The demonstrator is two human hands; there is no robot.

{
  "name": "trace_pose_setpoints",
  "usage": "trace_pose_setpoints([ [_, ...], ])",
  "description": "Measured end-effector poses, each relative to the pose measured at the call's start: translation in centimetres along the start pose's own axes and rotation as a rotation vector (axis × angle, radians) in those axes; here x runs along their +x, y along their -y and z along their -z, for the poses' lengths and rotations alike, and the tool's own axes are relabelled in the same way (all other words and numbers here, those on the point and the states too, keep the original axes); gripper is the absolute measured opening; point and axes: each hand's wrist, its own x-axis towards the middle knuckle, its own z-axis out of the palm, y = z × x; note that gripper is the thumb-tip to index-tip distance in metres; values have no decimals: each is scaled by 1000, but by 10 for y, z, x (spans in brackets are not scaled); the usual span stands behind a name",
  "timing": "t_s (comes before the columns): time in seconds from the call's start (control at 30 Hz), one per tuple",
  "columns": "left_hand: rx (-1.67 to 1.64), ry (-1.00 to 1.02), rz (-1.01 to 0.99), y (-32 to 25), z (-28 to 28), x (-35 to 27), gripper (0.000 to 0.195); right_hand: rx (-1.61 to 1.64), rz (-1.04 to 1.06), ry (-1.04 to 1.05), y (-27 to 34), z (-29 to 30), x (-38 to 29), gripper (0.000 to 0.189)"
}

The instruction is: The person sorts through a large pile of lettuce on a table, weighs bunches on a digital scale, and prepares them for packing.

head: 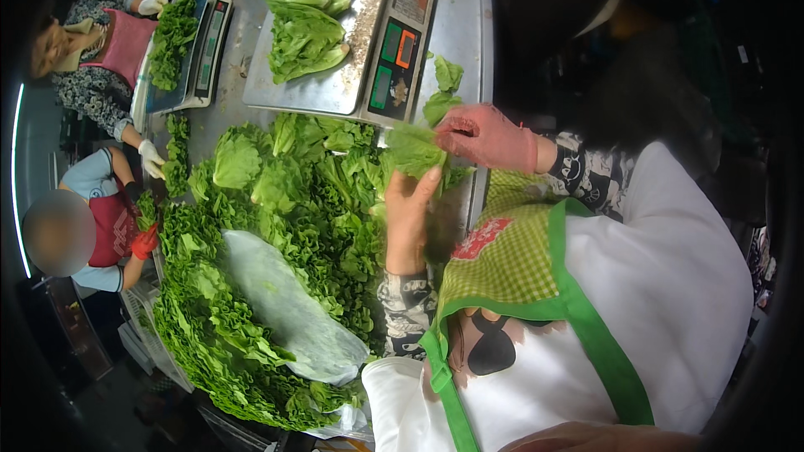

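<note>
My left hand (408, 216), bare, holds a head of green lettuce (414, 150) between thumb and fingers. My right hand (483, 138), in a pink glove, has its fingertips closed on a leaf at the edge of the same head, which is partly blurred. Loose lettuce leaves (448, 74) lie beside the scale, just beyond the right hand. Several heads of romaine lettuce (308, 44) rest on the metal pan of a digital scale (397, 50). A large heap of leafy lettuce (339, 232) covers the table to the left of my hands.
A clear plastic bag (295, 307) lies on the heap. Across the metal table (235, 75), a person in a pink apron touches greens beside a second scale (210, 56). Another person in a dark red apron (110, 226) holds greens with a red glove.
</note>
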Motion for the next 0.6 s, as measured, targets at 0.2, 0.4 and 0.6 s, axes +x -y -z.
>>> trace_pose_setpoints([
  [0.2,-391,22,-84,6,-5,8,27,327,-152,34,-6,-6,2,26],
  [0.4,-591,-8,-36,12,11,14,25,164,-254,73,-22,5,9,19],
  [0.6,-485,-76,-51,6,12,13,22,-462,28,76,-19,12,5,46],
])
